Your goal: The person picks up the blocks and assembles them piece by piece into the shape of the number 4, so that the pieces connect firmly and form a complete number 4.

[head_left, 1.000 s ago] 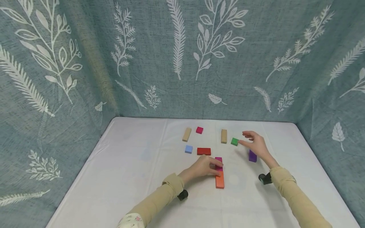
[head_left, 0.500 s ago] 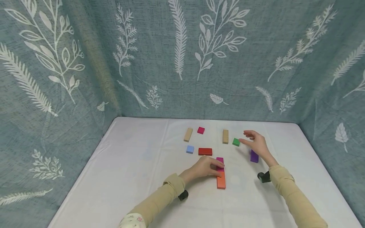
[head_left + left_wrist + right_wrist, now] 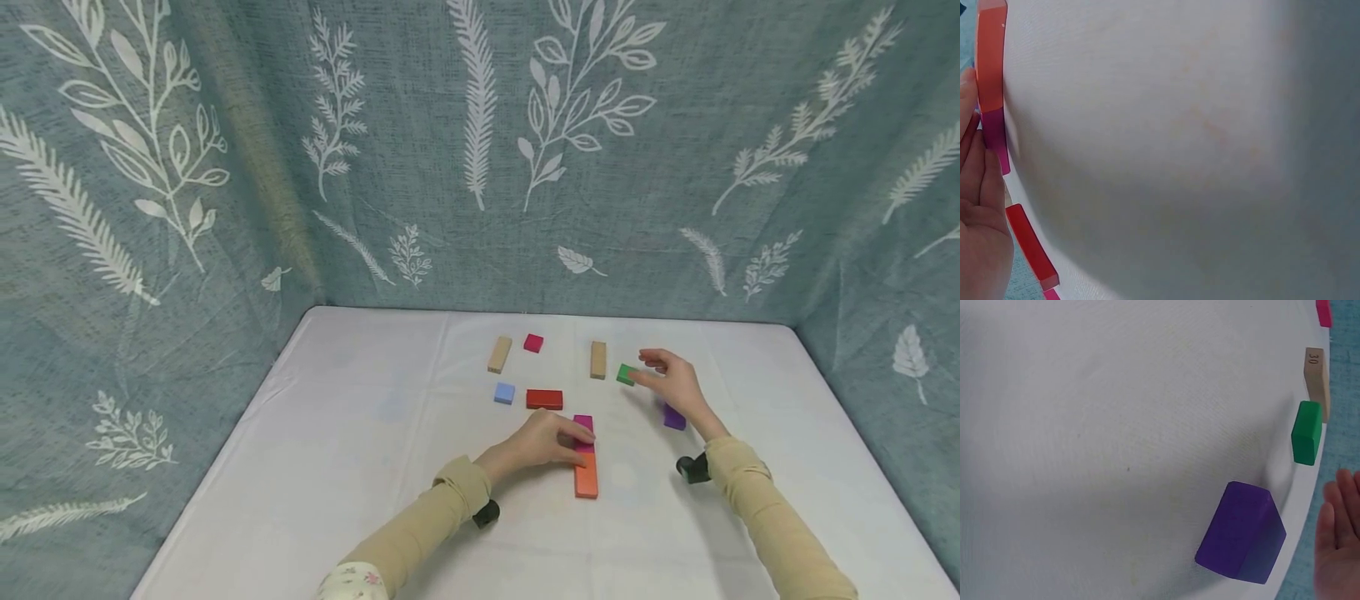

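My left hand [image 3: 542, 440] is over a magenta block [image 3: 583, 423] and an orange block [image 3: 587, 480] that lie end to end. Its fingers reach across the magenta block while the thumb is by the orange one; whether they press on them is hard to tell. Farther right, my right hand [image 3: 673, 387] has its thumb and fingers spread apart. From the head, the thumb overlaps the edge of a small green block [image 3: 626, 374]; the right wrist view shows a gap between hand and green block [image 3: 1307, 433]. A purple block [image 3: 675, 418] sits below this hand, partly hidden by it.
A red block [image 3: 544, 400] and a light blue block [image 3: 505, 393] lie beyond the left hand. Farther back are a pink block [image 3: 533, 342] and two plain wooden blocks, one left [image 3: 499, 355] and one right [image 3: 597, 360]. Patterned cloth [image 3: 450, 167] encloses the white table [image 3: 360, 417].
The head view has turned slightly, shifting the table contents rightward. My right hand has come slightly lower and closer to the green block. My left hand stays by the magenta and orange blocks.
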Available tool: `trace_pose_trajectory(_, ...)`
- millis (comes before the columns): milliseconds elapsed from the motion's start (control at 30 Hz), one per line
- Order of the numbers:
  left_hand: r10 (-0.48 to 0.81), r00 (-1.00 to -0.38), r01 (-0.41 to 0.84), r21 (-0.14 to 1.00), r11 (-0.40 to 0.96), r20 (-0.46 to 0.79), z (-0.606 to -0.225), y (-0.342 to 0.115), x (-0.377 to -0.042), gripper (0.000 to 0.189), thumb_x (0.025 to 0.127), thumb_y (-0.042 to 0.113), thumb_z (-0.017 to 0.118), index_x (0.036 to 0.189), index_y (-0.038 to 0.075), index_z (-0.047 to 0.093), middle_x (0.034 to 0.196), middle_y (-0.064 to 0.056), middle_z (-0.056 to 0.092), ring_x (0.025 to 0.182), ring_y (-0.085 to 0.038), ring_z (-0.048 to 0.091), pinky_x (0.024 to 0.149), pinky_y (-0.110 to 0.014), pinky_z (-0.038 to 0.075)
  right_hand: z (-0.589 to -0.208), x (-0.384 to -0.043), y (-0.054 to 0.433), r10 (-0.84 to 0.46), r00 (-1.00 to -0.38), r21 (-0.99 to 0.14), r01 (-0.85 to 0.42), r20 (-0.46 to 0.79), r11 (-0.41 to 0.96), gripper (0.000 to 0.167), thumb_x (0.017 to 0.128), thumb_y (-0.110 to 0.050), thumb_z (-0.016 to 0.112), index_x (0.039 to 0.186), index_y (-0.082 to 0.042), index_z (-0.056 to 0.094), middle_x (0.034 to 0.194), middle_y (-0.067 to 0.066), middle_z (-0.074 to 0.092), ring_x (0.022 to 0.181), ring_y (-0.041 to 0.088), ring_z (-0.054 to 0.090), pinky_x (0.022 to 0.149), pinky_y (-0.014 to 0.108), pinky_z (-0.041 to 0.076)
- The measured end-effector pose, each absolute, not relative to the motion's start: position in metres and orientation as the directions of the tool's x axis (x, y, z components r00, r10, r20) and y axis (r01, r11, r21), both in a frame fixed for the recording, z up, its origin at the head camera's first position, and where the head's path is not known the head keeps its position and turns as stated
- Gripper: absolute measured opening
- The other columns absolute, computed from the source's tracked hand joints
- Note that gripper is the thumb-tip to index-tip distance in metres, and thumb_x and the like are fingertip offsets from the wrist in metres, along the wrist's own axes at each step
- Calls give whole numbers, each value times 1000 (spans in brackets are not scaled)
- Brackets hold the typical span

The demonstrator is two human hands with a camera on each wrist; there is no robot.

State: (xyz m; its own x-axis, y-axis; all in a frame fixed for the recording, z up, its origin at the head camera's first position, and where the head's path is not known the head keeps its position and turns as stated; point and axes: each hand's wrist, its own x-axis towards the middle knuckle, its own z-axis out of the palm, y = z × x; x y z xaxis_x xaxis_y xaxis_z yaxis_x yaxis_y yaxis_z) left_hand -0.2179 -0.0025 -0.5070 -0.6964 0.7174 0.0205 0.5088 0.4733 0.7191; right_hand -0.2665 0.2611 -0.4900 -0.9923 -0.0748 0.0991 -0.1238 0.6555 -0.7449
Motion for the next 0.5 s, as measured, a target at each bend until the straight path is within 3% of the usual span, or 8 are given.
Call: trace_pose_trajectory(500, 728, -685, 539, 690, 482, 27, -507, -3, -221, 35, 79, 22, 77, 113, 17, 71, 113, 6, 70, 108, -2, 62, 88, -10, 46, -497, -270, 262, -93, -995, -716, -96, 44, 692, 51, 87, -16, 68, 128, 9, 51, 126, 30, 56, 118, 46, 51, 100, 53, 43)
